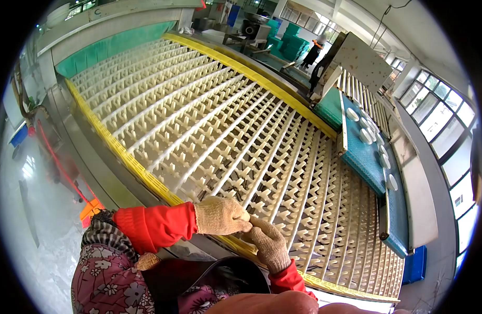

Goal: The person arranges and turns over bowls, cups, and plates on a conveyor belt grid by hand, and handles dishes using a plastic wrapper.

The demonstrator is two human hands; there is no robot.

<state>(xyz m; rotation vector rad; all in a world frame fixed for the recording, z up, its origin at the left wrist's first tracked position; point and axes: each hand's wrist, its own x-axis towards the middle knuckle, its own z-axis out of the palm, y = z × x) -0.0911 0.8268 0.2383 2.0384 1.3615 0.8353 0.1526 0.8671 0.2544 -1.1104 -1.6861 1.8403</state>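
My left hand (220,215) and my right hand (268,243) both wear tan knitted work gloves. They meet fingertip to fingertip over the near edge of a wide conveyor (235,123). The fingers of both hands are curled and pressed together. Whatever lies between them, if anything, is hidden. Beneath the hands run the conveyor's pale rods and rows of small pegs, bordered by a yellow edge strip (123,154).
A blue belt (364,146) carrying several white round dishes (366,136) stands at the right. Beyond are green crates (294,44) and a person (313,52). An orange dustpan-like object (91,209) lies left; a blue bin (415,266) sits at lower right.
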